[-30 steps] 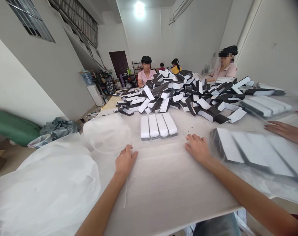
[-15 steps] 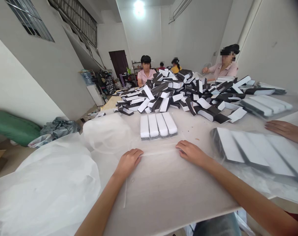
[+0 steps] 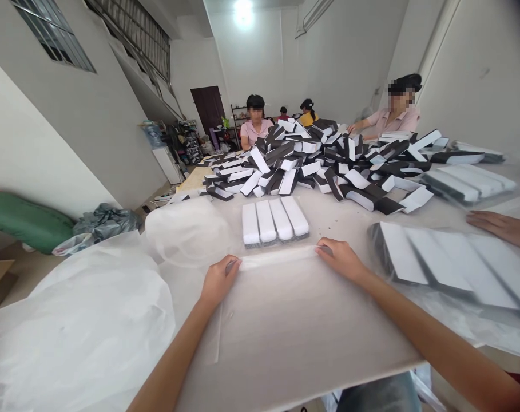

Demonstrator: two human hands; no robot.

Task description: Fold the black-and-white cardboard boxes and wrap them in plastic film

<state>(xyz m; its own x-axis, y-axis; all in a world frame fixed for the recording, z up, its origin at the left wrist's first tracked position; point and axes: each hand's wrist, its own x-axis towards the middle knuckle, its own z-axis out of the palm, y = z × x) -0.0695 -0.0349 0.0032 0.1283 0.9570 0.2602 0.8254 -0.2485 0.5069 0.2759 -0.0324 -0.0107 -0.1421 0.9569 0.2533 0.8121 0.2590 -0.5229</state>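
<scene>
My left hand (image 3: 219, 281) and my right hand (image 3: 341, 259) pinch the two ends of a folded edge of clear plastic film (image 3: 279, 257). This fold lies right in front of several white-topped black blocks (image 3: 274, 220), set side by side in a row on the film. Neither hand touches the blocks. A larger sheet of the film (image 3: 277, 326) spreads under my forearms over the white table (image 3: 328, 214).
A big heap of black-and-white blocks (image 3: 315, 163) covers the table beyond. Wrapped blocks (image 3: 444, 260) lie to my right, beside a co-worker's hand (image 3: 502, 227). Billowing plastic sheeting (image 3: 79, 326) hangs at my left. Seated people work across the heap.
Both hands have slid forward towards the row of blocks and drawn closer together. They have lifted the film's near edge into a fold and taken hold of it.
</scene>
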